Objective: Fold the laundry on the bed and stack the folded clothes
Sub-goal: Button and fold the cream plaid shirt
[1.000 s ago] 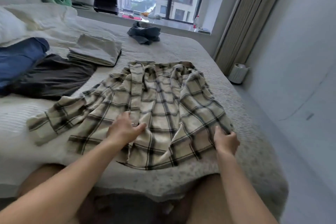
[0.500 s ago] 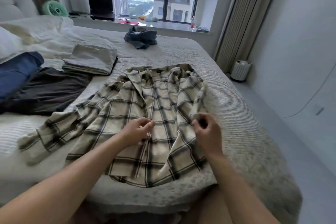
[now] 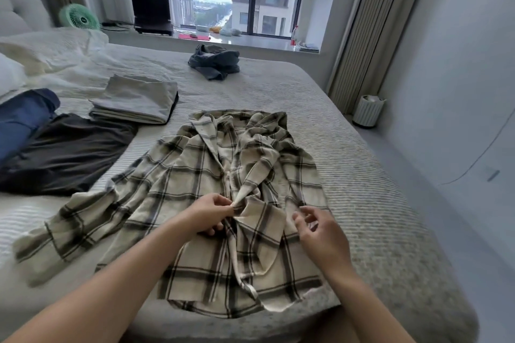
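A cream plaid shirt (image 3: pixel 178 175) lies front-up on the grey bed (image 3: pixel 362 203), one sleeve stretched out to the left. My left hand (image 3: pixel 207 213) pinches a fold of the shirt's front edge near the middle. My right hand (image 3: pixel 317 231) hovers just right of it over the shirt's right panel, fingers loosely spread and holding nothing. A folded beige stack (image 3: pixel 136 99) sits at the back left. Beside it lie a dark garment (image 3: pixel 64 153) laid flat and a blue one (image 3: pixel 19 120). A crumpled grey garment (image 3: pixel 214 62) sits near the far edge.
White pillows and a duvet (image 3: pixel 47 53) lie at the head, left. A window ledge holds a green fan (image 3: pixel 79 17), a laptop (image 3: pixel 152 14) and a bottle (image 3: pixel 294 35). A small white bin (image 3: pixel 367 110) stands on the floor at the right by the curtain.
My right hand has let go of the shirt's right side, which it had drawn towards the middle, and now hangs open. My left hand went from resting flat to pinching the front edge.
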